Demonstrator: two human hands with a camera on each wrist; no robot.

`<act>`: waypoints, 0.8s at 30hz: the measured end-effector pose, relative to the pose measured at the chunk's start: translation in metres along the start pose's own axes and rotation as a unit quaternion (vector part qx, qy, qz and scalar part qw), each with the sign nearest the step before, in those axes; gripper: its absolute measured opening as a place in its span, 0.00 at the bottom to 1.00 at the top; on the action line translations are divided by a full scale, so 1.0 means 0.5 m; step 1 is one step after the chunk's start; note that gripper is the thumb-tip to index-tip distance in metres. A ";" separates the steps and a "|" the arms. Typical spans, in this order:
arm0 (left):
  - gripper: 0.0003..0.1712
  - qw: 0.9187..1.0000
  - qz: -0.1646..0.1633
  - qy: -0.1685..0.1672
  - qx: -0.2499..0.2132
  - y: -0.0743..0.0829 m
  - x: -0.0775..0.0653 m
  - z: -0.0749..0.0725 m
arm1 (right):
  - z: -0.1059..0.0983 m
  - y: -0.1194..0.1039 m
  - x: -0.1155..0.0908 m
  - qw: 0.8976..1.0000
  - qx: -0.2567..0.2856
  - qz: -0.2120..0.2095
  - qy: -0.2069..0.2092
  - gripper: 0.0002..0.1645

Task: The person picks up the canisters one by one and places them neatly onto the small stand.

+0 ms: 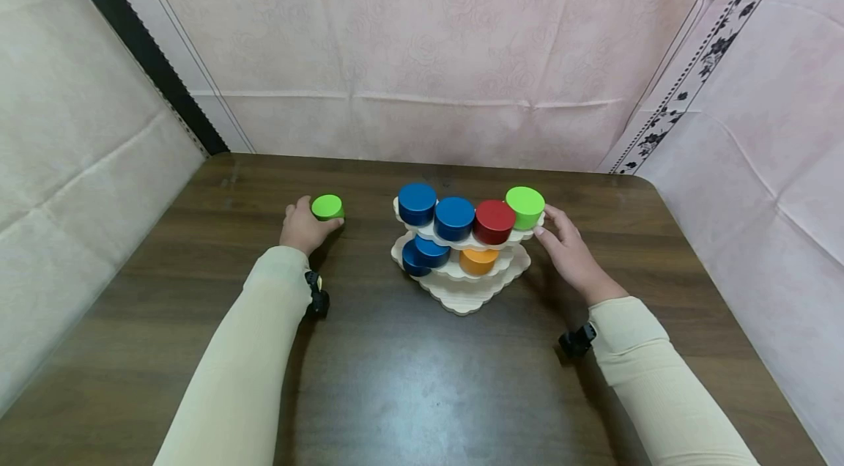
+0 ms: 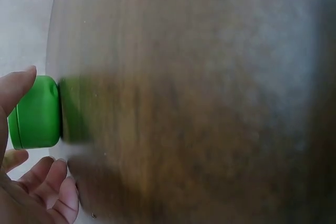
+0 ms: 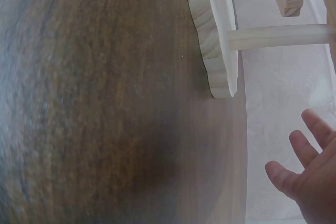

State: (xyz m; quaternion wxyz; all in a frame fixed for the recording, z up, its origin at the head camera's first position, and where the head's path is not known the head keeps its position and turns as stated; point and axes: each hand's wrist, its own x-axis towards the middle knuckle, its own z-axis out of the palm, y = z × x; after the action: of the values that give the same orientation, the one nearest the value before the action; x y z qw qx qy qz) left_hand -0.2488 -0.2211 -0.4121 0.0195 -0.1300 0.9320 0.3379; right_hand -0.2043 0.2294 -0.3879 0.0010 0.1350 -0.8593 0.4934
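My left hand [image 1: 307, 228] is at the far left of the table. Its thumb and a finger pinch a bright green round container [image 2: 39, 113], which stands on the wood with a seam around its side. The hand's other fingers curl loosely below it in the left wrist view. A pale wooden tiered stand [image 1: 461, 297] with scalloped edges is right of centre. The thumb and forefinger of my right hand [image 1: 575, 255] grip the right corner of its top tier. The remaining fingers spread out free in the right wrist view.
Along the top tier stand two blue containers [image 1: 455, 218], a red one [image 1: 494, 222] and a green one [image 1: 524, 207]. Lower down are blue ones [image 1: 431, 252] and an orange one [image 1: 478, 261]. Pale cloth [image 1: 422, 48] hangs behind the dark table [image 1: 395, 393].
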 end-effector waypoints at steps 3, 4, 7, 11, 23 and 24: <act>0.48 1.000 0.000 0.000 0.004 0.001 0.001 0.001 | 0.001 0.001 0.001 1.000 0.002 -0.002 -0.001 0.32; 0.47 1.000 -0.001 0.000 0.005 0.001 0.001 0.001 | 0.001 0.001 0.001 1.000 0.001 -0.001 -0.001 0.32; 0.45 1.000 -0.001 0.001 0.011 0.001 0.001 0.002 | 0.000 0.000 0.000 1.000 -0.005 0.002 0.000 0.32; 0.43 1.000 -0.002 0.005 0.016 0.004 0.001 0.003 | 0.000 -0.004 -0.002 1.000 -0.006 0.002 0.003 0.32; 0.41 0.999 0.000 0.035 -0.034 -0.005 -0.005 0.008 | 0.000 0.000 -0.001 1.000 -0.004 0.010 0.003 0.32; 0.41 0.999 0.000 0.038 -0.037 -0.006 -0.005 0.008 | 0.000 -0.001 -0.001 1.000 -0.005 0.010 0.003 0.32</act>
State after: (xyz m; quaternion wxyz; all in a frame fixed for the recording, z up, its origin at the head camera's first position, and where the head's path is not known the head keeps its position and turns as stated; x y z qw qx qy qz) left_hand -0.2458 -0.2204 -0.4167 -0.0209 -0.1437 0.9187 0.3672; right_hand -0.2037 0.2293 -0.3878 -0.0008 0.1249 -0.8630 0.4896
